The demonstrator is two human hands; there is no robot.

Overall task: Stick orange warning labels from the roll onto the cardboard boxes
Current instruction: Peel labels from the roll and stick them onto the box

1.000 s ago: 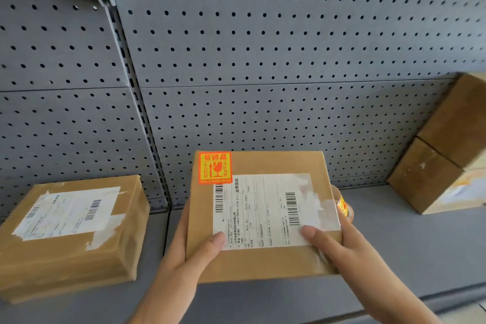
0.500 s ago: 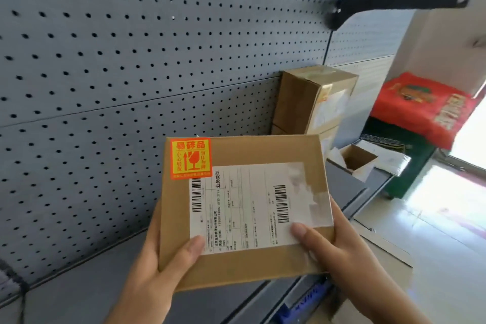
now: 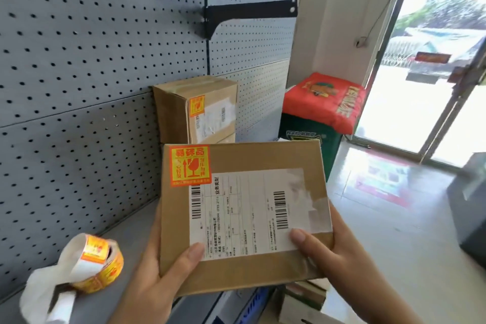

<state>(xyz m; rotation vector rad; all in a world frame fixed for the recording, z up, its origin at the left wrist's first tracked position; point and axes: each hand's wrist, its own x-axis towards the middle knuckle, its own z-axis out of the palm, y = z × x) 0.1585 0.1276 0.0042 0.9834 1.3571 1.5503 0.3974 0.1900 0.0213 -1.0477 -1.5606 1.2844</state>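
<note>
Both hands are on the flat cardboard box (image 3: 244, 216), held up in front of the grey shelf (image 3: 126, 242). The left hand (image 3: 160, 273) wraps its near-left corner, thumb pressed on the white shipping slip (image 3: 247, 213), fingers out of sight underneath. The right hand (image 3: 339, 258) clamps the near-right corner the same way, thumb on the slip's edge. An orange warning label (image 3: 190, 165) sits stuck on the box's top-left corner, just overlapping the slip.

Down on the shelf to the left lies the label roll (image 3: 101, 265), a strip of white backing paper (image 3: 44, 294) trailing loose from it.

Further along, a second box (image 3: 194, 109) stands against the pegboard (image 3: 79, 60), carrying an orange label too. Past the shelf end a green bin (image 3: 310, 144) sits on the floor with a red bag (image 3: 323, 100) on top; what's inside either, I can't tell.
</note>
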